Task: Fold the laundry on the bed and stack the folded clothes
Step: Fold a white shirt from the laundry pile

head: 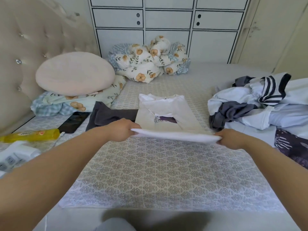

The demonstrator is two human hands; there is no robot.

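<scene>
A white long-sleeved shirt (168, 112) with a purple print lies on the patterned bed cover (158, 172), its sleeves folded in over the front. Its near hem is lifted off the bed as a rolled white edge. My left hand (120, 130) grips the left end of that edge and my right hand (231, 139) grips the right end. To the left of the shirt lies a folded dark grey garment (106, 116). A heap of unfolded laundry (260, 104), white, grey and navy-striped, sits at the right.
A round beige cushion (75, 73) rests on a floral pillow (73, 102) at the left; a bundled floral quilt (150, 62) lies at the back. A black phone (74, 121), yellow packet (31, 135) and white power strip (15, 157) lie at left. Dark patterned cloth (291, 145) lies at right.
</scene>
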